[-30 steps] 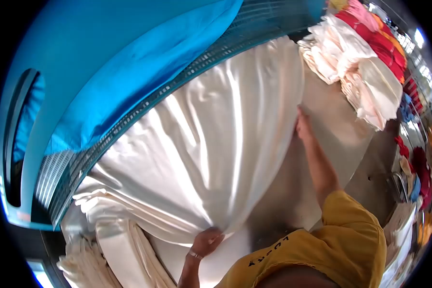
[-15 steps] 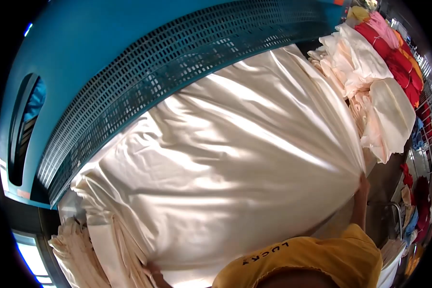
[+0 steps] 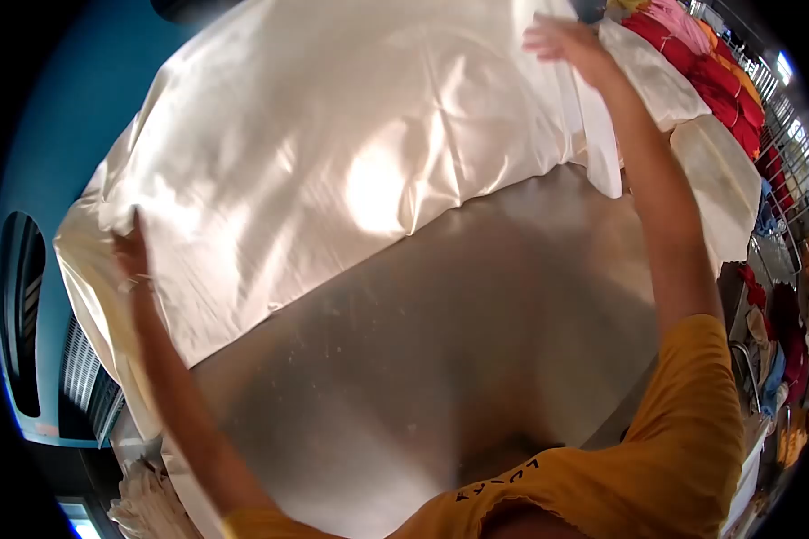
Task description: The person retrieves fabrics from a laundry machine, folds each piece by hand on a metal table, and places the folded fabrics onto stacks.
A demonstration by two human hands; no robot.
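A large cream satin cloth (image 3: 333,135) is lifted and billowing over the far part of the bare metal table (image 3: 360,332). At the left, my left hand (image 3: 130,251) is closed at the cloth's gathered edge, fingers partly hidden, and a fold hangs beside that forearm. My right hand (image 3: 566,45) is up at the cloth's far right side, its fingers stretched out and somewhat blurred. A narrow white flap of fabric dangles below my right hand.
A blue machine (image 3: 40,153) with a slotted opening stands at the left, its grille partly covered by cloth. Pale fabric (image 3: 719,171) is piled at the right, with red bundles (image 3: 692,76) behind. More light cloth (image 3: 157,503) lies at lower left.
Both hands have moved from the near edge up and away, carrying the cloth forward off the near table surface. The metal top now shows, and the right hand's fingers have spread.
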